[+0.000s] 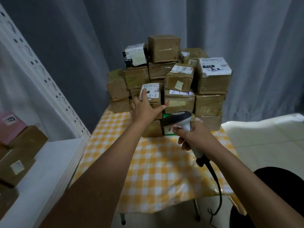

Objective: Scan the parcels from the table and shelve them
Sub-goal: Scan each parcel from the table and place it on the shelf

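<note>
Left hand (144,109) spread wide, fingertip touching a labelled parcel (150,92) in the stack. Right hand (195,135) gripping the scanner (181,120) above the table (156,175).

Brown cardboard parcels (167,83), several bearing white labels (214,65), one black-and-white (134,55). Tablecloth (156,175) in yellow-and-white check. Scanner (182,122) with black head and grey handle; black cable (215,181). Grey curtain (82,46); white shelf (49,162) holding brown boxes and one pink box (9,127).

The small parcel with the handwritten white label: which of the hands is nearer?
Left. The left hand touches the labelled parcel with straight fingers; the right hand grips the scanner, lower right.
</note>
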Action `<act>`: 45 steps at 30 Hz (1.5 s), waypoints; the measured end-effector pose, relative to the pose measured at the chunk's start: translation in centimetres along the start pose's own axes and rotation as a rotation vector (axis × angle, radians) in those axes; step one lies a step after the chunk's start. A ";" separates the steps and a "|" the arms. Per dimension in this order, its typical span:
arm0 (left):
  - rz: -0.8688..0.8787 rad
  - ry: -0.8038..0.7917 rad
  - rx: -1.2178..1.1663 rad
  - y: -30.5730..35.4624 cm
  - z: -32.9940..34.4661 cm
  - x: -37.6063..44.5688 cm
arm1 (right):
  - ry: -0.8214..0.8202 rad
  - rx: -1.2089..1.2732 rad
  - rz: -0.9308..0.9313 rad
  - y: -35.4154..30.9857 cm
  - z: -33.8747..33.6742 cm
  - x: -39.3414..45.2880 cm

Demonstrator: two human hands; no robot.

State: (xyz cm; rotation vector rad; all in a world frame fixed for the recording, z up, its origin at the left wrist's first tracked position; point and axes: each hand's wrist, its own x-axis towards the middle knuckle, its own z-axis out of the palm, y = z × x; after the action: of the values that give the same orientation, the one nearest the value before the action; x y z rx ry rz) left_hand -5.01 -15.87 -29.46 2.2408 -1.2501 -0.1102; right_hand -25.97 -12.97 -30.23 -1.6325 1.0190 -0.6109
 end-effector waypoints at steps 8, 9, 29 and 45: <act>-0.060 0.059 -0.256 -2.3 -3.2 -2.1 | 0.004 0.060 -0.017 -0.5 0.4 0.3; -0.050 0.091 -0.270 -3.2 -4.0 -3.0 | -0.001 0.065 -0.026 -0.6 0.5 0.3; -0.332 -0.004 -0.510 -18.6 -8.7 -12.3 | -0.181 0.185 -0.056 -2.8 10.1 0.4; -0.293 -0.347 -0.734 -18.4 -6.8 -12.5 | -0.096 0.187 -0.030 -1.8 10.8 0.6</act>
State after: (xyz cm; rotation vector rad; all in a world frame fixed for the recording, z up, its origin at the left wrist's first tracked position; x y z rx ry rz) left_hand 4.23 4.61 -35.63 1.7617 -0.8285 -0.9423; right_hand -16.36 -7.81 -31.83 -1.5002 0.8429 -0.6232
